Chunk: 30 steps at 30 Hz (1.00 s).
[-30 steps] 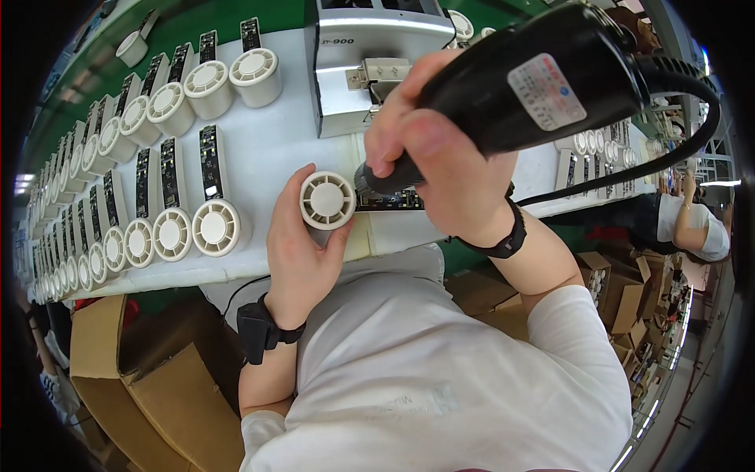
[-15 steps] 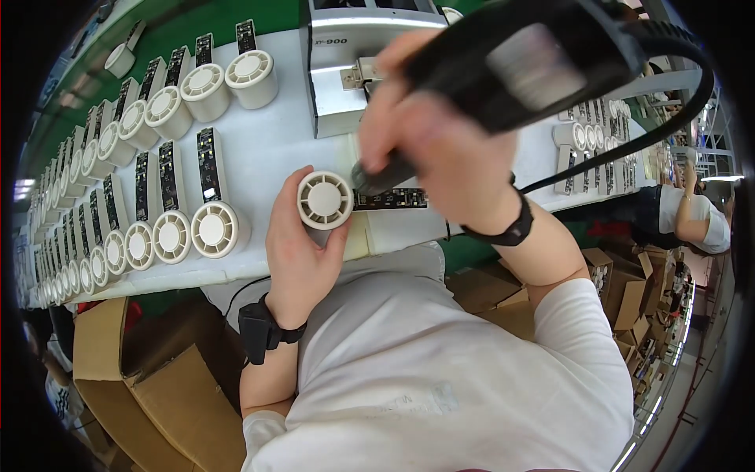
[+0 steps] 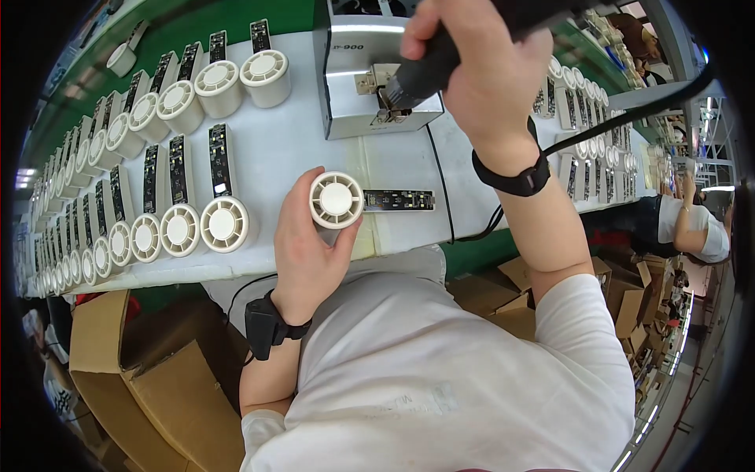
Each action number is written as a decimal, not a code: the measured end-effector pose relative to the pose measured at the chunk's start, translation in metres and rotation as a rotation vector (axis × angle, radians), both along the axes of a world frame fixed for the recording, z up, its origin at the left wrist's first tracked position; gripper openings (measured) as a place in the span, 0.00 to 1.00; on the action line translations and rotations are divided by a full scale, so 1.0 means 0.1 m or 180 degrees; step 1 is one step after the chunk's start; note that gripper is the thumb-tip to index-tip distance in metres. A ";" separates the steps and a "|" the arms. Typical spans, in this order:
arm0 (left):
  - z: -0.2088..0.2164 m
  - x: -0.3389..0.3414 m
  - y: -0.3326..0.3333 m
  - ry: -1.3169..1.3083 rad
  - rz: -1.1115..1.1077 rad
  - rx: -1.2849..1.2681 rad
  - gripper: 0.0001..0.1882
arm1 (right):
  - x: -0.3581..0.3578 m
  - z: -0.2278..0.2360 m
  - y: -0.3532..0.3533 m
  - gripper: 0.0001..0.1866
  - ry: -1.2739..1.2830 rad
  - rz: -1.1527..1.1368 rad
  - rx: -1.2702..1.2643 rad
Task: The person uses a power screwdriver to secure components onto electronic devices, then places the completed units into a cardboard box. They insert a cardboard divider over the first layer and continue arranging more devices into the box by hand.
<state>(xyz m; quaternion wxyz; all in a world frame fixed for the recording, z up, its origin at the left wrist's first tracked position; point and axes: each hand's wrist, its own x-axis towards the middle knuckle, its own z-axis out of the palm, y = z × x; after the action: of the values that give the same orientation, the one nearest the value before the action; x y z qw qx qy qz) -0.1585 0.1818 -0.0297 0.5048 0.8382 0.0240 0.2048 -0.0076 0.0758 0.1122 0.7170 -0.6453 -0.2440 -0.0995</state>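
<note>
My left hand (image 3: 305, 248) is closed around a white cylindrical device with a vented round cap (image 3: 336, 200). A narrow black circuit board (image 3: 399, 200) extends right from the device, just above the table. My right hand (image 3: 495, 90) grips a black electric screwdriver (image 3: 431, 75) whose far end runs out past the top edge. The screwdriver's nose points down-left at the outlet on the front of a grey metal box (image 3: 393, 43), which looks like a screw feeder. Whether its bit touches the outlet, I cannot tell.
Several similar white devices (image 3: 223, 224) with exposed boards line the white table (image 3: 275, 141) in two rows at the left. More units (image 3: 582, 145) stand at the right. The screwdriver's black cord (image 3: 629, 118) arcs right. An open cardboard box (image 3: 177, 393) sits below the table.
My right hand has lifted the screwdriver from beside the held device up to the metal box's outlet. My left hand keeps its hold on the device; the whole view has shifted slightly.
</note>
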 end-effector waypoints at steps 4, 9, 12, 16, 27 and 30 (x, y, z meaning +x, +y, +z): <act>-0.01 -0.02 0.03 0.0171 -0.0027 0.0016 0.33 | -0.07 0.02 -0.03 0.07 0.0388 0.0179 -0.0366; 0.00 -0.01 -0.01 0.0179 -0.0075 0.0055 0.33 | 0.36 -0.41 -0.18 0.19 -0.2026 0.2659 0.1567; 0.00 -0.01 0.00 0.0008 0.0021 -0.0106 0.32 | 0.01 -0.44 -0.34 0.20 -0.1567 0.2403 0.1276; 0.03 -0.01 -0.01 0.0003 0.0022 -0.0051 0.33 | -0.39 -0.37 -0.37 0.24 -0.0759 0.1873 0.0676; 0.00 -0.03 -0.02 0.0132 0.0043 -0.0209 0.33 | -0.59 -0.37 -0.33 0.27 0.0174 0.1210 -0.0125; -0.01 -0.03 -0.01 0.0143 0.0043 -0.0232 0.33 | -0.57 -0.38 -0.32 0.25 0.0238 0.1197 -0.0114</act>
<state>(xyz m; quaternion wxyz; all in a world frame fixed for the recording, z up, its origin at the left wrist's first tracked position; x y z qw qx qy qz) -0.1616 0.1804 -0.0309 0.5330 0.8235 0.0485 0.1883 -0.0645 0.0440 0.0743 0.7199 -0.6042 -0.3353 0.0647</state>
